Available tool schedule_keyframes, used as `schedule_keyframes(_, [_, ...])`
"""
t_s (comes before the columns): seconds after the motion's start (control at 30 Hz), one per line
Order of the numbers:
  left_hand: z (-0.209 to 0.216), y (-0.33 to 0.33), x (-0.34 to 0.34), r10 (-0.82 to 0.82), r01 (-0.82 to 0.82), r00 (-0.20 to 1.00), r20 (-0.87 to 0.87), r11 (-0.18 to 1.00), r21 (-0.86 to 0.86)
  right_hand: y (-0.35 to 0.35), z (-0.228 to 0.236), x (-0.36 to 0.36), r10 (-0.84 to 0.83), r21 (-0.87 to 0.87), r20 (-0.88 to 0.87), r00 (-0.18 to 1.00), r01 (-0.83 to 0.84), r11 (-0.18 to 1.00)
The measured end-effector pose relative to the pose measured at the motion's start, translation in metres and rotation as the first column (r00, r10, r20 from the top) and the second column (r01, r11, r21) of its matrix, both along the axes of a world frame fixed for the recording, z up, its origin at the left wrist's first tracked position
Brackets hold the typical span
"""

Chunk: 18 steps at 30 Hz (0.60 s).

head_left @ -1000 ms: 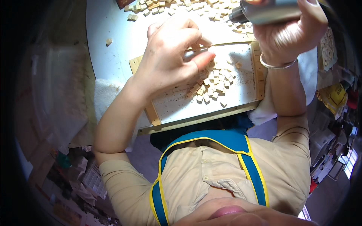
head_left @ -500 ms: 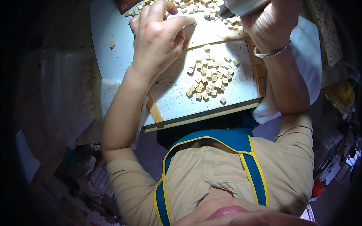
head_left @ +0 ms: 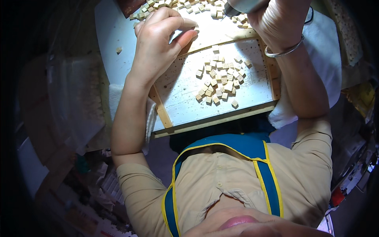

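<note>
At the upper left of the work board, my left hand pinches a small wooden cube between thumb and forefinger. My right hand is wrapped round a grey handheld drill at the upper right. Its dark chuck and thin bit point left and down, apart from the pinched cube. Loose wooden cubes are scattered nearer me, some showing small dark dots on their faces. A larger heap of cubes lies beyond my hands, and the far end of the drill is cut off by the picture's top edge.
The white board has wooden strips along its sides and a wooden crossbar. A white towel lies by my right arm, another cloth by my left. One stray cube sits at the left.
My left hand has shifted slightly left and down, and the cube now shows at its fingertips. The drill has moved a little left and up, bringing its thin bit into sight.
</note>
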State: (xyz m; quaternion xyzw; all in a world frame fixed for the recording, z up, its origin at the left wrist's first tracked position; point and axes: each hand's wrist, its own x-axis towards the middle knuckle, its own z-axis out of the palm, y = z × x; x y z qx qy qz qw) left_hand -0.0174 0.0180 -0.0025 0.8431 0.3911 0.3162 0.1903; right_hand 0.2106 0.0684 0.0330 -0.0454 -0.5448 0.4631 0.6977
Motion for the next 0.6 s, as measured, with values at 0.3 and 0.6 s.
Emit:
schedule_keyframes(0.3, [0.008, -0.018, 0.002, 0.05, 0.002, 0.983, 0.179, 0.959, -0.282, -0.005, 0.001, -0.005, 0.011, -0.06, -0.048, 0.999, -0.014, 0.998])
schedule_keyframes(0.6, [0.008, -0.018, -0.003, -0.045, 0.053, 0.994, -0.097, 0.995, 0.088, -0.016, -0.004, -0.006, -0.001, -0.11, 0.06, 0.998, 0.008, 0.994])
